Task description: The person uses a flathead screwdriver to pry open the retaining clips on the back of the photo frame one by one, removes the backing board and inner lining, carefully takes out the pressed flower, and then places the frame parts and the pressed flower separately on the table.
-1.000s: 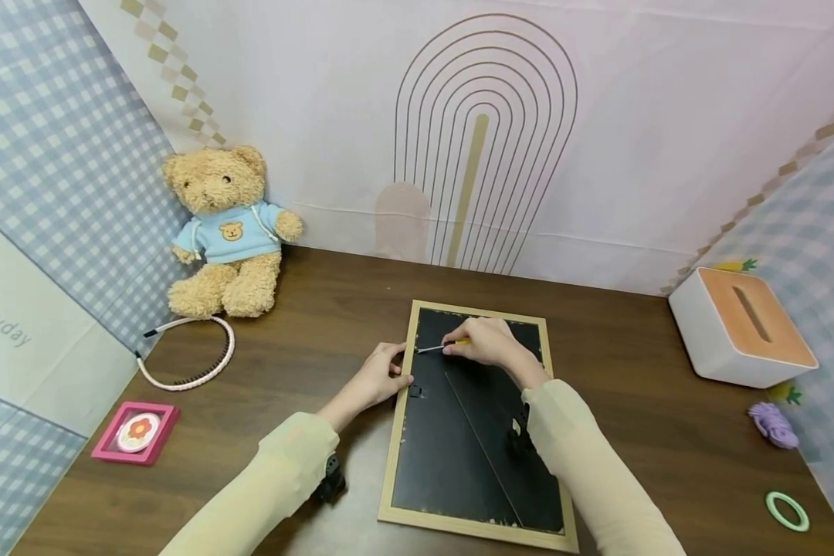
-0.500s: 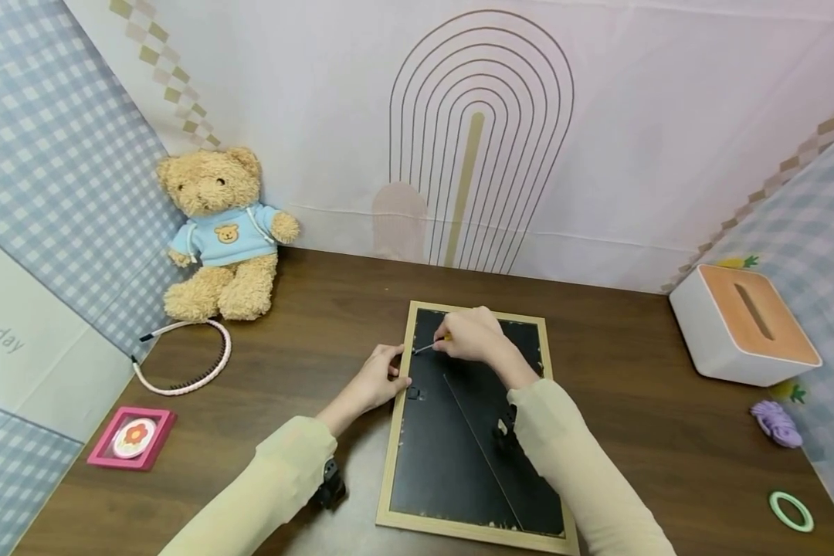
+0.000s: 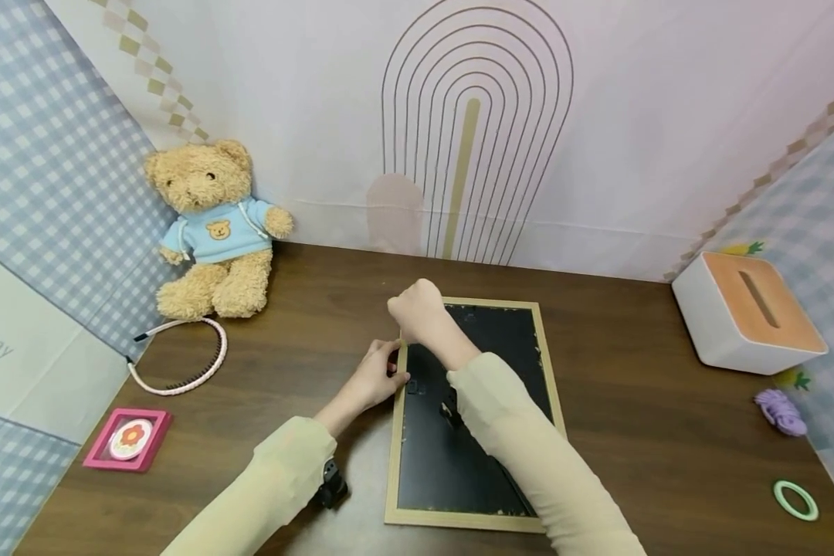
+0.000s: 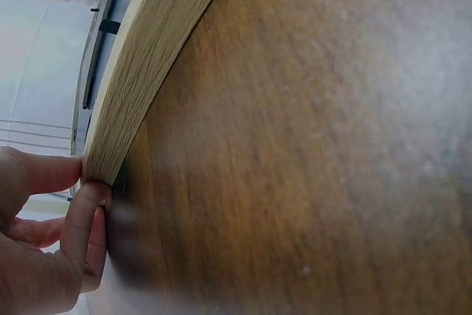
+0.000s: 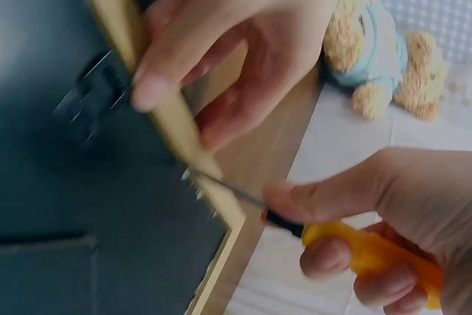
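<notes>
A picture frame (image 3: 394, 463) with a light wood border lies back side up on the table, its black backing board (image 3: 424, 455) showing. On its left edge, my left hand (image 3: 368, 378) grips the border, thumb on top and fingers at the outer side. My right hand (image 3: 422, 313) is over the upper left part of the frame. In the right wrist view it holds a screwdriver (image 5: 369, 250) by its yellow and black handle. The thin shaft crosses the border, and the tip meets the inner edge beside small metal tabs (image 5: 199, 193). The head view hides the screwdriver behind the hand.
A teddy bear (image 3: 211, 232) in a blue hoodie sits at the back left, a headband (image 3: 181, 386) before it. Nearer is a pink box (image 3: 128, 440). To the right stand a tissue box (image 3: 744, 316), purple yarn (image 3: 781, 412) and a green ring (image 3: 795, 500).
My right hand has moved left with the screwdriver, from over the backing board to the frame's left border. The frame has turned slightly. My left hand keeps its grip.
</notes>
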A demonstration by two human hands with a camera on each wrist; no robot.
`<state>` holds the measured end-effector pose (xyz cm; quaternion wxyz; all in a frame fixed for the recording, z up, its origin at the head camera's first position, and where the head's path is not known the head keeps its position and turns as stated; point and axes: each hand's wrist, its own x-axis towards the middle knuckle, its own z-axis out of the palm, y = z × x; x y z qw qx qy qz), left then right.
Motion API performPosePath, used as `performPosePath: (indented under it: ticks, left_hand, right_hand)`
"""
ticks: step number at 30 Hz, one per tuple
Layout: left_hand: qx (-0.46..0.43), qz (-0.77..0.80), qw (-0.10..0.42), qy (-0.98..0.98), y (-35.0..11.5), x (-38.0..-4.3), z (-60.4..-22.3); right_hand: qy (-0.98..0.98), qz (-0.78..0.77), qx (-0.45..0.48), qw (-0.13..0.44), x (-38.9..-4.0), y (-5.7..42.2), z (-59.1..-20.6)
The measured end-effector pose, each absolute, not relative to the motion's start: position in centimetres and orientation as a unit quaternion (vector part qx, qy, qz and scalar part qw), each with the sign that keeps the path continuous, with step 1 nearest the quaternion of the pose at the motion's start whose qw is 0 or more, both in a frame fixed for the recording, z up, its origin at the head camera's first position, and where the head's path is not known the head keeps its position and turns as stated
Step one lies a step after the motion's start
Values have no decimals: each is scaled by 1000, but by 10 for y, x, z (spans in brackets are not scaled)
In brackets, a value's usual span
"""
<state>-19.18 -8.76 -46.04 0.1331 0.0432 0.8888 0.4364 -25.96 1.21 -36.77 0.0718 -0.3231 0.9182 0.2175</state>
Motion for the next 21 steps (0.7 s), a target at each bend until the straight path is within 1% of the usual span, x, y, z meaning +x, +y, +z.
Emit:
performPosePath:
  ticks: [5,11,18,21]
  left_hand:
    - [45,439,136,887,-89,-193,-462]
    - [48,442,122,887,-89,-192,-457]
    - [47,432,124,892,-90,-192,-457]
    - [46,435,123,891,-90,-193,-460]
  right_hand:
    - [914,239,-320,74,-260,-1,-367]
    - [901,258,-345,52,-256,-9,-365]
    - [899,265,-344,59,-254,-18,-366]
    - [900,256,-347,60,-256,-15,-369]
